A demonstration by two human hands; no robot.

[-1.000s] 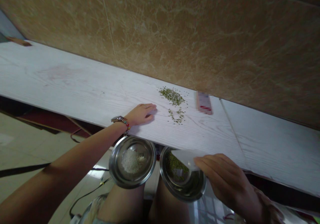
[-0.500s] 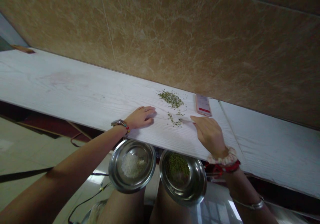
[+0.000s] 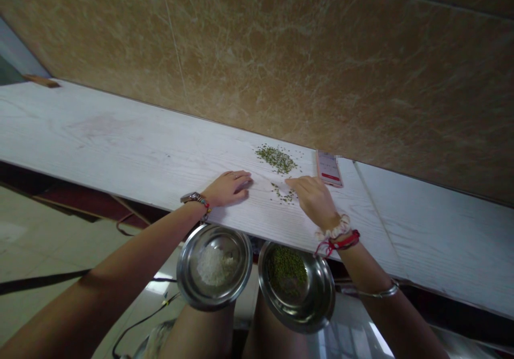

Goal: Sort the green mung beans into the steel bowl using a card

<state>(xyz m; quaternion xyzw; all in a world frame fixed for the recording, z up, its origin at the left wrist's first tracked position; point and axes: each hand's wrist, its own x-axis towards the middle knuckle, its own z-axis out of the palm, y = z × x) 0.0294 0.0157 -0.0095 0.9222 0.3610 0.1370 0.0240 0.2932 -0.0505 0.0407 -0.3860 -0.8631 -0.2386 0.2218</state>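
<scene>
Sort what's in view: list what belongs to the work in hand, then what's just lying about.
Belongs, by the look of it:
right hand, at the smaller mung bean scatter
left hand, resting on the white tabletop
larger mung bean pile
steel bowl of mung beans
steel bowl of white grains

Seemingly just lying about:
smartphone
wooden piece, far left
</scene>
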